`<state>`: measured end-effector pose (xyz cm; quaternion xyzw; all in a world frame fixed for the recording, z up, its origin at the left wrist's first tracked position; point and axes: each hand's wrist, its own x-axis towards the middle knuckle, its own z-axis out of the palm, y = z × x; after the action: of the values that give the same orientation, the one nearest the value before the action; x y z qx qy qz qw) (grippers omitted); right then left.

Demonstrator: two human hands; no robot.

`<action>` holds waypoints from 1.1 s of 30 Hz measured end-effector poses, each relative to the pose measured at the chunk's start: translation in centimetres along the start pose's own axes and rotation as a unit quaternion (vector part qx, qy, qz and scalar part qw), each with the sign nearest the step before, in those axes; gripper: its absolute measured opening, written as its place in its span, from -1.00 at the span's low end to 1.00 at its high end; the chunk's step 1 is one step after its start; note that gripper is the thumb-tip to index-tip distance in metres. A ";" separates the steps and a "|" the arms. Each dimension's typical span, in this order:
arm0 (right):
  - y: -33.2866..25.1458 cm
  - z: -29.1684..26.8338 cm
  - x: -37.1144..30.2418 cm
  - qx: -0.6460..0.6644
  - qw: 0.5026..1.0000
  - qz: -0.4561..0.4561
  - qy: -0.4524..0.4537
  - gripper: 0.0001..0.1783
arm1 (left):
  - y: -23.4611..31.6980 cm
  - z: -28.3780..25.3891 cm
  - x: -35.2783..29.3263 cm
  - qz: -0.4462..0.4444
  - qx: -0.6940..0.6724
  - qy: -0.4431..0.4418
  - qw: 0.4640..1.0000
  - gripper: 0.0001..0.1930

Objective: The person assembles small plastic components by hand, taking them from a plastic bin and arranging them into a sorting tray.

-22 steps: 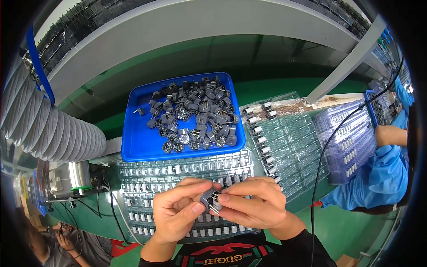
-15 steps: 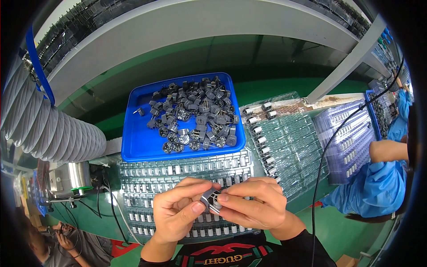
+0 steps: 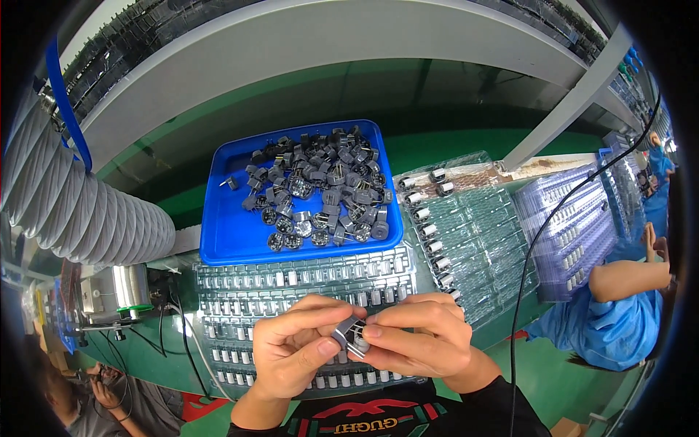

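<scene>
Between my two hands is a small dark grey plug part [image 3: 344, 332] with thin metal pins, held above the clear trays. My left hand [image 3: 287, 357] pinches its grey housing between thumb and fingers. My right hand [image 3: 429, 339] grips the pin side with thumb and forefinger; those fingertips cover part of it. Just beneath my hands lies a clear plastic tray [image 3: 240, 306] with rows of small white-and-black cylindrical parts. Beyond it, a blue tray [image 3: 209, 218] holds a heap of similar grey plug parts [image 3: 331, 175], many with pins showing.
Another clear tray [image 3: 488, 240] with a column of cylinders lies to the right, beside a stack of purplish trays [image 3: 550, 255]. A black cable [image 3: 536, 244] hangs across the right. At left are a ribbed duct [image 3: 95, 207] and a wire spool [image 3: 131, 288]. A co-worker's blue sleeve [image 3: 619, 313] is at right.
My hands have barely shifted, and the plug part has turned slightly between my fingers. At right, the co-worker's arm has moved and a hand now shows there.
</scene>
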<state>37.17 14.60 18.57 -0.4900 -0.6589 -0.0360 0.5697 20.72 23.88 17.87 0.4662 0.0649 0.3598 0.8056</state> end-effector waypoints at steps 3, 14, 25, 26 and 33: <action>0.0 0.0 0.0 0.011 1.000 -0.003 0.005 -0.60 | 0.1 0.0 -0.1 -0.010 -0.011 -0.001 1.000 -0.66; -0.2 0.5 -0.4 -0.012 1.000 -0.021 0.020 -0.59 | -0.1 0.0 -0.1 0.005 -0.022 0.012 1.000 -0.67; 0.2 0.4 -0.3 -0.002 1.000 -0.022 0.022 -0.59 | -0.1 -0.2 -0.1 -0.009 -0.024 0.001 1.000 -0.67; 0.3 0.4 -0.3 0.002 0.999 -0.022 0.023 -0.59 | -0.2 -0.2 0.0 -0.008 -0.021 -0.001 1.000 -0.67; -0.1 0.0 0.2 -0.009 1.000 -0.022 0.009 -0.60 | 0.0 -0.1 -0.1 -0.005 -0.013 0.000 1.000 -0.68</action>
<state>37.08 14.67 18.80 -0.4799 -0.6644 -0.0588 0.5699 20.57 23.86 17.78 0.4555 0.0625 0.3570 0.8131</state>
